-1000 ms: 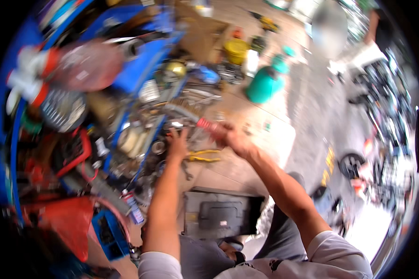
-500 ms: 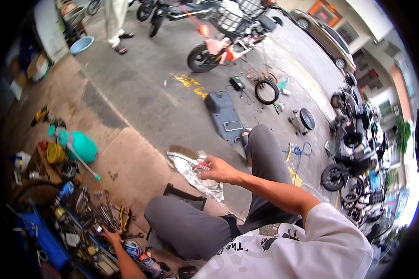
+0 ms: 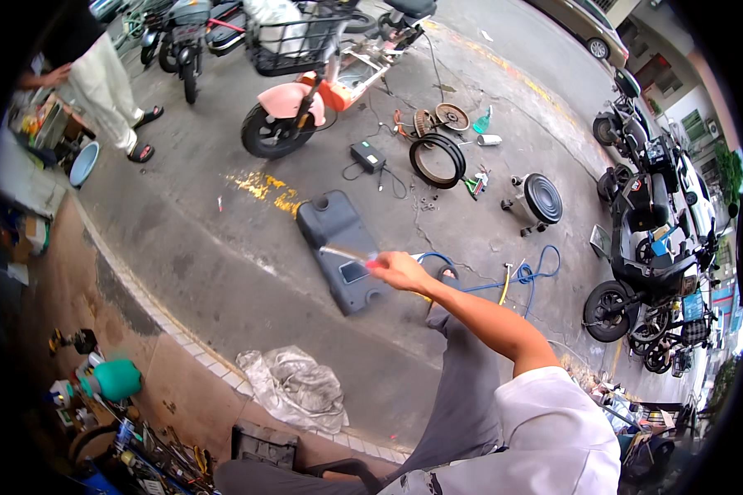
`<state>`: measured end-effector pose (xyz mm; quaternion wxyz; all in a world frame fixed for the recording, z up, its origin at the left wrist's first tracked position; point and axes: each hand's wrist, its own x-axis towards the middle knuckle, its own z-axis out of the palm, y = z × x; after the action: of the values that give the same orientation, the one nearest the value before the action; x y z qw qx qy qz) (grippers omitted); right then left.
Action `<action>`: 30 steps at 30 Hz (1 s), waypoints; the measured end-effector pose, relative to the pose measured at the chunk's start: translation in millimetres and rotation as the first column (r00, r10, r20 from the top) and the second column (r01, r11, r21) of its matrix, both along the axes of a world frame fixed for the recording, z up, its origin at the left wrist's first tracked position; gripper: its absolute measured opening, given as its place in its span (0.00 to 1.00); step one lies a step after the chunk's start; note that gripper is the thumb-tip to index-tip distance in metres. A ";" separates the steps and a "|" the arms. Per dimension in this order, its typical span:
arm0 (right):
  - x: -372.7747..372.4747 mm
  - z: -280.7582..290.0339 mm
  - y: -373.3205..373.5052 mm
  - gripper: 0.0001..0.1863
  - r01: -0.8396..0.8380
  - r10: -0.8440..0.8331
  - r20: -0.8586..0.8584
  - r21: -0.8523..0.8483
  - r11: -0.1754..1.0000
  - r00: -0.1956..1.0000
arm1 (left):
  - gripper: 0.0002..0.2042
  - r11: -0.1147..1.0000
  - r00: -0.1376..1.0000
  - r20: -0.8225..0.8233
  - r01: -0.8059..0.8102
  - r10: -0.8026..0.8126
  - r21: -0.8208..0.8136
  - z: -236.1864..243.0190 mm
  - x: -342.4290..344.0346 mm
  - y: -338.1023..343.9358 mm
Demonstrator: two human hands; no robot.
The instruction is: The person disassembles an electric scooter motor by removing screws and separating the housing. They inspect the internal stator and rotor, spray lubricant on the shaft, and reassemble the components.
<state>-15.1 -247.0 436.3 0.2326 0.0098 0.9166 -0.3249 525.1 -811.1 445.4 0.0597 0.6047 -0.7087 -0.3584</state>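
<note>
My right hand (image 3: 400, 271) is closed round the red handle of a brush (image 3: 347, 252), whose long narrow head points left and is blurred by motion. The brush is in front of a dark grey plastic scooter panel (image 3: 322, 223) lying on the pavement; whether it touches the panel I cannot tell. A crumpled whitish cloth (image 3: 293, 388) lies nearer to me, by the kerb line. My left hand is out of sight.
Beyond stands a pink and orange electric scooter (image 3: 285, 124). A black charger (image 3: 367, 157), wheel rims (image 3: 437, 161), a round-topped rolling stool (image 3: 543, 198) and a blue hose (image 3: 532, 276) lie about. Tools (image 3: 169, 458) and a green spray bottle (image 3: 117, 379) are at lower left.
My right hand has carried the brush away from the cloth to the grey panel. My left hand, earlier at the tools, has left the view. The view has turned toward the scooter.
</note>
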 end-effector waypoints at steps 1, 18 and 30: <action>-17.5 5.8 43.1 0.25 0.081 -0.080 0.033 -0.042 0.996 0.996 | 0.26 0.992 0.980 0.179 0.101 -0.086 -0.074 45.5 -28.2 40.1; 7.0 165.9 503.0 0.19 0.964 -0.906 0.329 -0.101 0.247 0.267 | 0.16 0.673 0.675 -0.197 0.735 -0.711 0.088 111.0 -533.4 450.4; -273.3 160.1 524.1 0.24 0.712 -0.668 0.363 0.018 0.702 0.649 | 0.15 0.690 0.708 -0.313 0.699 -0.633 0.185 81.6 -718.2 683.3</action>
<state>-288.4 277.1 596.5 0.2470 0.3998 0.7657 -0.4391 -193.1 -127.8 527.0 -0.0849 0.2613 -0.8082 -0.5210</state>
